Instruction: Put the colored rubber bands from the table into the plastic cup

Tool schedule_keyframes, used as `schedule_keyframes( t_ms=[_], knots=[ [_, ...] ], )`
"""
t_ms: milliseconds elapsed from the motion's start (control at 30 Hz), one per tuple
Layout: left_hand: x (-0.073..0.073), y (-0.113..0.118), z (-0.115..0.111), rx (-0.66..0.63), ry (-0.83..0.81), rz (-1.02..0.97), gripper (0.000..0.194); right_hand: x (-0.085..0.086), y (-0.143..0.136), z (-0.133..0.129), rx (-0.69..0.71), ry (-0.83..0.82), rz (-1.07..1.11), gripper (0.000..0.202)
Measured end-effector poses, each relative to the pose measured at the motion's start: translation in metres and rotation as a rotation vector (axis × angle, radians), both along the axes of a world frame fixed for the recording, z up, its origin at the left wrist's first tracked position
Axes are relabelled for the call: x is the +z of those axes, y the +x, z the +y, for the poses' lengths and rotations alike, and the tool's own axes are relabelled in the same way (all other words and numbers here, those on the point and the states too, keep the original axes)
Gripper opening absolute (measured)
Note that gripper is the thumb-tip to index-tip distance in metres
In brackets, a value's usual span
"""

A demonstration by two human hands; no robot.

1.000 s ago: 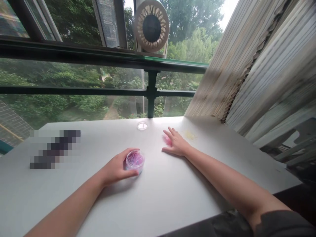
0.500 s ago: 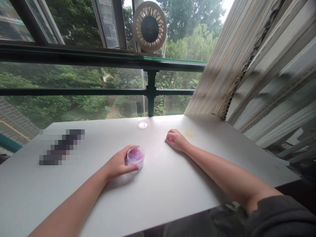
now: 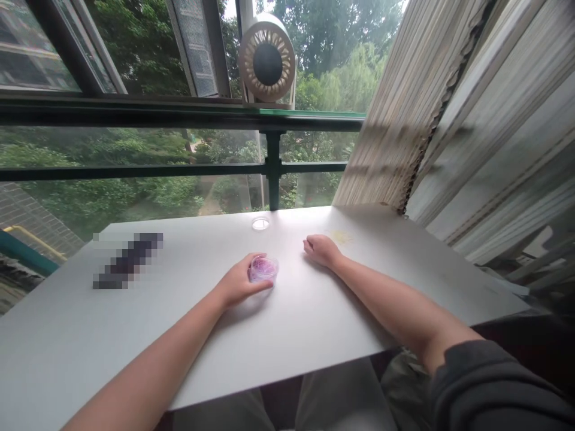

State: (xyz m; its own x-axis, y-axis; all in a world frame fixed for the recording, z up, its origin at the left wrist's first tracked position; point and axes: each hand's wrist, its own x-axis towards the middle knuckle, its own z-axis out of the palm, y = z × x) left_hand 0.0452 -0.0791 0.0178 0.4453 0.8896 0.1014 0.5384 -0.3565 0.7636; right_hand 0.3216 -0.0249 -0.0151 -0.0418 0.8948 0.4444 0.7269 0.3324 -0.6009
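A small clear round tub (image 3: 264,270) with pink and purple contents stands over the white table (image 3: 251,347). My left hand (image 3: 246,280) is wrapped round its left side, thumb in front and fingers behind. To the right, my right hand (image 3: 320,249) rests on the table with its fingers curled in; whatever lies inside them is hidden. A clear round lid (image 3: 260,223) lies flat near the back edge. Beside my right hand is a patch of thin yellow strands (image 3: 340,237).
A blurred-out dark object (image 3: 129,261) lies on the table's left part. Behind the table run a green railing (image 3: 179,118) and a window, with a white fan (image 3: 268,63) above the rail. A striped curtain (image 3: 386,131) hangs at the right.
My left hand and the tub have shifted right, closer to my right hand. The pinkish-red bit that showed at my right hand's fingers is now out of sight. The view has moved slightly.
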Motion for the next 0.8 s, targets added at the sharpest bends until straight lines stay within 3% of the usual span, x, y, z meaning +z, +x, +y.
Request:
schedule_keyframes(
  t_ms=[133, 233, 333, 400, 500, 800],
  knots=[
    [-0.003, 0.041, 0.001, 0.013, 0.005, -0.039, 0.069, 0.01, 0.004, 0.003, -0.147, 0.052, 0.284, 0.033],
    [-0.002, 0.066, 0.0, 0.038, 0.007, -0.057, 0.069, 0.025, -0.003, 0.0, -0.172, 0.067, 0.458, 0.033],
    [-0.001, 0.079, -0.004, 0.071, 0.037, -0.071, 0.068, 0.04, -0.022, -0.01, -0.115, 0.065, 0.65, 0.034],
    [-0.001, 0.082, -0.007, 0.087, 0.061, -0.076, 0.068, 0.048, -0.039, -0.018, 0.014, 0.054, 0.991, 0.035],
    [-0.003, 0.082, -0.011, 0.095, 0.077, -0.076, 0.067, 0.054, -0.061, -0.028, 0.119, -0.001, 1.249, 0.036],
    [-0.007, 0.076, -0.012, 0.092, 0.113, -0.066, 0.064, 0.053, -0.077, -0.033, 0.217, -0.096, 1.202, 0.031]
  ],
)
